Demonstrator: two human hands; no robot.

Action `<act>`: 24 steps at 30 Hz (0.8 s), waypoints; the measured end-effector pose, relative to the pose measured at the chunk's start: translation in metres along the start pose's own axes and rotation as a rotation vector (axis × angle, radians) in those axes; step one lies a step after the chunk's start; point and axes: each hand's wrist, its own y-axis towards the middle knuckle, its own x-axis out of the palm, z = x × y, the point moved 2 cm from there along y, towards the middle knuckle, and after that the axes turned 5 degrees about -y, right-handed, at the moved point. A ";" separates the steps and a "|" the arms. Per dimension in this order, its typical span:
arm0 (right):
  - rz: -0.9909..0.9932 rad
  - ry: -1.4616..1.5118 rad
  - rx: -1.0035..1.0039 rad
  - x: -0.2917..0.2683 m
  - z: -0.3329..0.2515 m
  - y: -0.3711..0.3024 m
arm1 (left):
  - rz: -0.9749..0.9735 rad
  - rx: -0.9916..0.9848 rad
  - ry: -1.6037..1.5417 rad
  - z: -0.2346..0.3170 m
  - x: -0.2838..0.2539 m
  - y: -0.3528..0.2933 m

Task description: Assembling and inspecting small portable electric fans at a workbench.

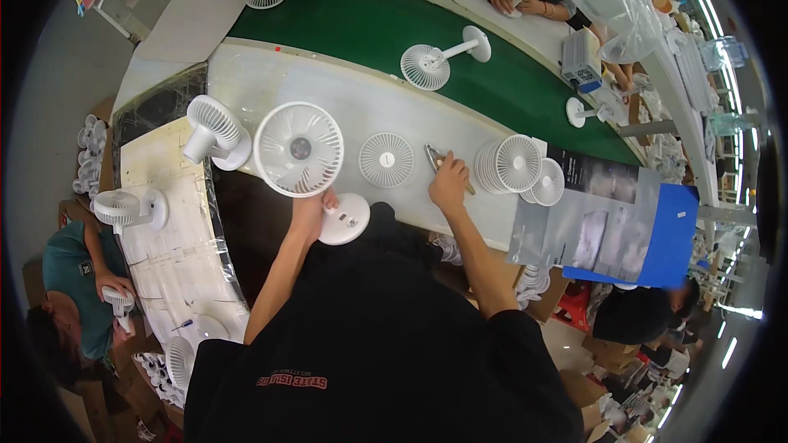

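My left hand is closed round the neck of a white desk fan, just above its round base. The fan head faces up with its blades and grey hub bare, no front grille over them. My right hand grips what looks like a pair of pliers, jaws pointing away from me, low over the white worktable. Between the hands a round white fan grille lies flat. Right of my right hand stands a stack of such grilles, with more grilles leaning beside it.
Another white fan stands left of mine. Beyond the table runs a green conveyor belt carrying a fan. Printed sheets and a blue board lie at the right. Across the belt a person's hands hold a fan; another person sits at left.
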 end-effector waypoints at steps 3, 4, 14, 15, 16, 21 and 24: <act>0.027 0.056 0.142 -0.002 0.003 -0.005 | 0.034 -0.015 0.072 -0.002 0.020 -0.006; 0.034 0.074 0.192 -0.003 0.005 -0.007 | 0.044 -0.022 0.096 -0.004 0.024 -0.007; 0.027 0.140 0.345 -0.004 0.046 -0.006 | 0.096 0.026 0.172 -0.037 0.080 -0.006; 0.024 0.146 0.337 -0.012 0.043 -0.007 | 0.104 0.031 0.173 -0.039 0.080 -0.006; 0.040 0.238 0.233 -0.021 0.040 -0.010 | 0.137 0.061 0.182 -0.039 0.079 -0.006; 0.034 0.495 -0.181 -0.038 0.045 -0.011 | 0.258 0.182 0.168 -0.058 0.102 -0.005; -0.106 0.522 -0.351 0.002 0.038 -0.010 | 0.262 0.254 0.192 -0.052 0.121 0.000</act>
